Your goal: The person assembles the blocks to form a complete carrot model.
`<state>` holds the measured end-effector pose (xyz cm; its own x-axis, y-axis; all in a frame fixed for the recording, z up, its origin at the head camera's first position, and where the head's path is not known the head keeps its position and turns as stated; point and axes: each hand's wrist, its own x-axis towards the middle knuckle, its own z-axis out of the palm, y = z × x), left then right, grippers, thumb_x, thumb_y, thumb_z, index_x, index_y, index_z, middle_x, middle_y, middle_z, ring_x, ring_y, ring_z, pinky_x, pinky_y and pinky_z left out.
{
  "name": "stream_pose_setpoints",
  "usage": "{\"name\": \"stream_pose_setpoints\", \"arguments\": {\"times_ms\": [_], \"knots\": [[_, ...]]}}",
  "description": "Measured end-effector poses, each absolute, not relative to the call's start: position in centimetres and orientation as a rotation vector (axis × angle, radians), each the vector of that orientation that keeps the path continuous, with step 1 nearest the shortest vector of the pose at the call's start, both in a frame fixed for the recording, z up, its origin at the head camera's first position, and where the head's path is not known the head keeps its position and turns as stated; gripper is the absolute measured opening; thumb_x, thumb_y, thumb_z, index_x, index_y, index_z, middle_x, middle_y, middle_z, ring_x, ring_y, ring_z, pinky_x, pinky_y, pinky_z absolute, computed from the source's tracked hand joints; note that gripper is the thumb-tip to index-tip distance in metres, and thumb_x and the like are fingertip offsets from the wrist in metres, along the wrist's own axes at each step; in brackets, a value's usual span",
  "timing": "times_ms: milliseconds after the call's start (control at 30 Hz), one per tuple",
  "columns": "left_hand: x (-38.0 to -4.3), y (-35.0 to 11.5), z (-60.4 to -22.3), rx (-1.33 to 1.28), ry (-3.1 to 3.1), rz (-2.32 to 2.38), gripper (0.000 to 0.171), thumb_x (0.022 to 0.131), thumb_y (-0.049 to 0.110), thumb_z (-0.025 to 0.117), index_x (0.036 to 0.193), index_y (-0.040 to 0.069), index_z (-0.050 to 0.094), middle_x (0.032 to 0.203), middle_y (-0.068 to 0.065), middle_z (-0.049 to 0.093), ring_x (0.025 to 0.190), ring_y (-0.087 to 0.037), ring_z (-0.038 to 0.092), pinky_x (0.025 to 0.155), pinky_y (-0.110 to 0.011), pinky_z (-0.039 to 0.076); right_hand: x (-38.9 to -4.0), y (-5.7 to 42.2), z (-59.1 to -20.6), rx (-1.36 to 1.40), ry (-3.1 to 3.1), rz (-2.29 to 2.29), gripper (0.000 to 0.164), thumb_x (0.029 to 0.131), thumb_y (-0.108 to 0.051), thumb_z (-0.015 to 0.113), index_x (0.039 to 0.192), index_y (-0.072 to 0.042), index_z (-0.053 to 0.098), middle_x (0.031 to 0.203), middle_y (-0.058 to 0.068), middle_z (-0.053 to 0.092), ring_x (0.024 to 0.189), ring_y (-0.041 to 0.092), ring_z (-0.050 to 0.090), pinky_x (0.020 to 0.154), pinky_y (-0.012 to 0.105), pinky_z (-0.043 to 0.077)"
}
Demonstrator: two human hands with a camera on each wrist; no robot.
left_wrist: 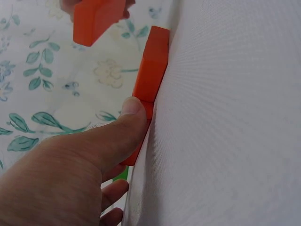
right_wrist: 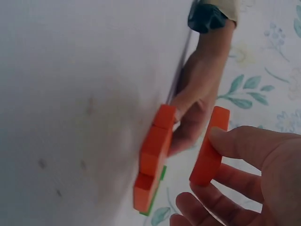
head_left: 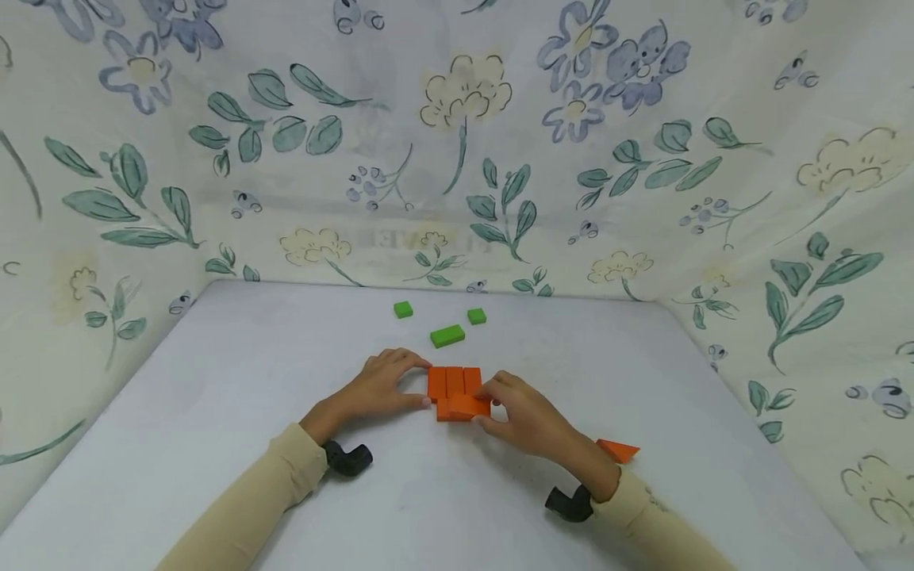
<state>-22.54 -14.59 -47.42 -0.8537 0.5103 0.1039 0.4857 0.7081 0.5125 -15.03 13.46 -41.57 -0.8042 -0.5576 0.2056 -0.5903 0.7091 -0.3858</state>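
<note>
Three orange rectangular blocks (head_left: 446, 382) lie side by side on the white table, with another orange piece (head_left: 444, 414) along their near edge. My left hand (head_left: 385, 385) is at the left of this group, its thumb at the near corner and a fingertip at the far corner of the leftmost block. In the left wrist view the thumb (left_wrist: 124, 125) presses against an orange side. Between thumb and fingers, my right hand (head_left: 524, 412) pinches a separate orange block (right_wrist: 209, 150), raised above the near part of the group. The right wrist view shows a gap between it and the laid blocks (right_wrist: 155, 150).
Beyond the group lie a longer green block (head_left: 447, 336) and two small green blocks, one left (head_left: 403, 309) and one right (head_left: 477, 316). An orange triangular block (head_left: 620, 450) sits beside the right wrist. Flowered cloth (head_left: 457, 159) hangs around the table (head_left: 321, 333).
</note>
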Motion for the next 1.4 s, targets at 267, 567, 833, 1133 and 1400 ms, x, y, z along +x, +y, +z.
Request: {"name": "stream_pose_setpoints", "arguments": {"times_ms": [267, 567, 833, 1133, 1400], "knots": [[-22.5, -14.3, -47.2, 0.822, 2.852, 0.845, 0.063, 0.084, 0.057, 0.072, 0.137, 0.027, 0.057, 0.145, -0.002, 0.051, 0.138, -0.026, 0.041, 0.106, -0.049, 0.032, -14.9, 12.6, -43.3, 0.978, -2.887, 0.594, 0.032, 0.087, -0.029, 0.079, 0.113, -0.013, 0.07, 0.098, 0.001, 0.056, 0.088, 0.012, 0.05, 0.08, 0.025, 0.052], [-22.7, -14.4, -47.3, 0.808, 2.86, 0.835, 0.063, 0.084, 0.058, 0.072, 0.136, 0.027, 0.057, 0.145, -0.002, 0.052, 0.139, -0.027, 0.041, 0.109, -0.052, 0.032, -15.1, 12.2, -44.8, 1.021, -2.784, 0.527, 0.03, 0.085, -0.028, 0.081, 0.11, -0.014, 0.072, 0.097, -0.003, 0.055, 0.087, 0.009, 0.05, 0.078, 0.022, 0.05], [-22.4, -14.5, -47.4, 0.794, 2.858, 0.845, 0.062, 0.084, 0.056, 0.073, 0.136, 0.027, 0.057, 0.144, -0.002, 0.052, 0.139, -0.027, 0.041, 0.109, -0.052, 0.031, -14.9, 12.3, -45.5, 1.091, -2.675, 0.47, 0.029, 0.083, -0.026, 0.083, 0.107, -0.014, 0.071, 0.099, -0.002, 0.055, 0.087, 0.01, 0.051, 0.077, 0.02, 0.05], [-22.7, -14.6, -46.9, 0.819, 2.869, 0.837, 0.062, 0.084, 0.057, 0.072, 0.137, 0.026, 0.056, 0.144, -0.002, 0.052, 0.138, -0.027, 0.041, 0.107, -0.052, 0.032, -15.3, 12.3, -45.5, 1.122, -2.617, 0.43, 0.031, 0.083, -0.024, 0.082, 0.108, -0.012, 0.068, 0.097, -0.001, 0.053, 0.084, 0.009, 0.05, 0.074, 0.019, 0.048], [-22.9, -14.6, -47.4, 0.797, 2.852, 0.831, 0.064, 0.083, 0.061, 0.072, 0.137, 0.029, 0.056, 0.145, -0.001, 0.051, 0.14, -0.026, 0.04, 0.11, -0.052, 0.031, -15.2, 12.4, -45.6, 1.132, -2.642, 0.441, 0.034, 0.084, -0.023, 0.082, 0.111, -0.013, 0.064, 0.097, -0.001, 0.053, 0.083, 0.009, 0.049, 0.073, 0.018, 0.048]]}}
